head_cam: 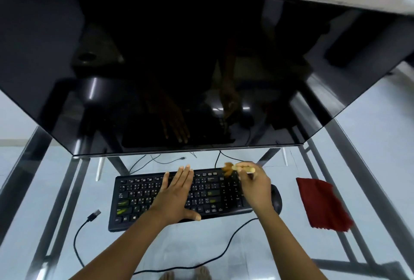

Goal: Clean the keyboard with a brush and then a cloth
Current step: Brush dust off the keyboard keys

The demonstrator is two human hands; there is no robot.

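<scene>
1. Fingers (pixel 186 176) of left hand (pixel 177 196) are laid flat, together, on keyboard (pixel 139 194), centre of table (pixel 201 244), likely steadying it.
2. Brush (pixel 235 168) is pinched in right hand (pixel 255 187) at keyboard's far-right corner.
3. Cloth (pixel 320 203) is parked near table's right edge.

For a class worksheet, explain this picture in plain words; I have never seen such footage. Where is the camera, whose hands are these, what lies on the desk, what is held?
No machine here: a person wears one wide-angle camera on the head, looking down at their own hands. The left hand lies flat on the black keyboard. The right hand grips a small brush, bristles at the keyboard's far right corner. The keyboard sits on a glass desk, below a big dark monitor. A black mouse shows beside the right wrist, a red cloth lies further right, untouched, and a loose cable lies to the left.
</scene>
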